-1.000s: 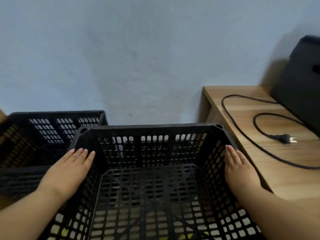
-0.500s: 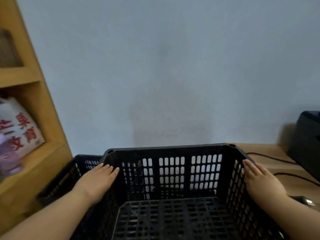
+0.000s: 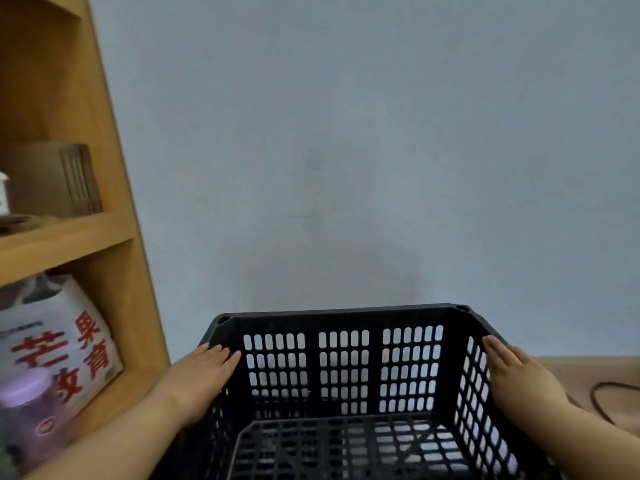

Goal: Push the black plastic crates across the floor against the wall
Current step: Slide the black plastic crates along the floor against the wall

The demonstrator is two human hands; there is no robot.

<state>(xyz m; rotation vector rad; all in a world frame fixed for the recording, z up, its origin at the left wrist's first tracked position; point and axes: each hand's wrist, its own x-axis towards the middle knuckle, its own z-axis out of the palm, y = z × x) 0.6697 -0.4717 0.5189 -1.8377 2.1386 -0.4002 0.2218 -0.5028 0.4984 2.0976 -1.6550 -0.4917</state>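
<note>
One black slotted plastic crate fills the lower middle of the head view, its far wall facing the pale blue wall; light shows through the slots. My left hand lies flat against the outside of the crate's left side near the far corner. My right hand presses the outside of the right side the same way. Both hands clamp the crate between them. The crate's underside and the floor are hidden. No second crate is in view.
A wooden shelf unit stands close on the left, holding a white box with red characters and a purple-lidded jar. On the right is a low wooden surface with a dark cable.
The view has swung up and left: the shelf unit has come into sight, and the second crate at the left and the dark box at the right have dropped out. Both hands stay on the crate's sides.
</note>
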